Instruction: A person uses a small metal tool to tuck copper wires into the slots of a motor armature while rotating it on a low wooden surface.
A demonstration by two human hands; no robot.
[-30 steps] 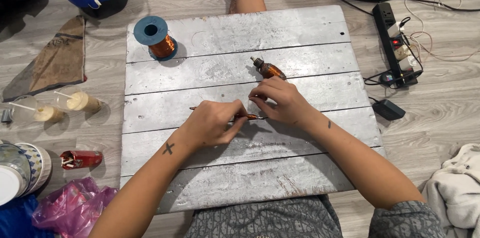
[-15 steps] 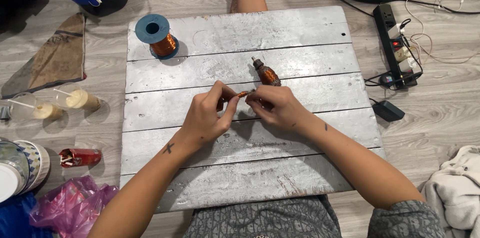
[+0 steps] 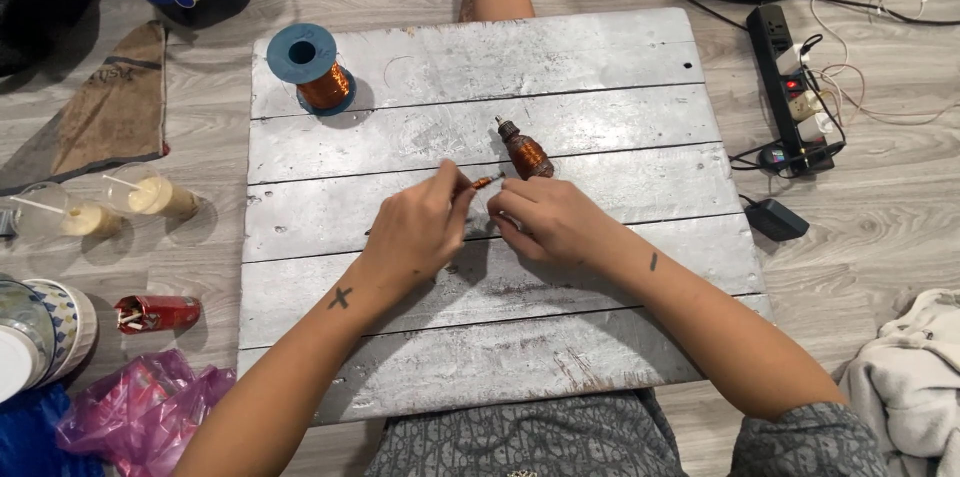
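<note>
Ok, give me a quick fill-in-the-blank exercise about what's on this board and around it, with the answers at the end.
1. The spool of copper wire has flanges coloured ____.
2. The left hand and right hand meet over a board made of ____ planks.
3. The wound copper coil lies just beyond the ____ hand.
4. The power strip lies on the floor to the board's ____ side.

Answers: blue; grey; right; right

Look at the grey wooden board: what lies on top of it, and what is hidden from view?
On the board stand a blue-capped spool of copper wire and a small copper coil. Left hand and right hand pinch a thin copper piece; the hands hide its ends.
</note>
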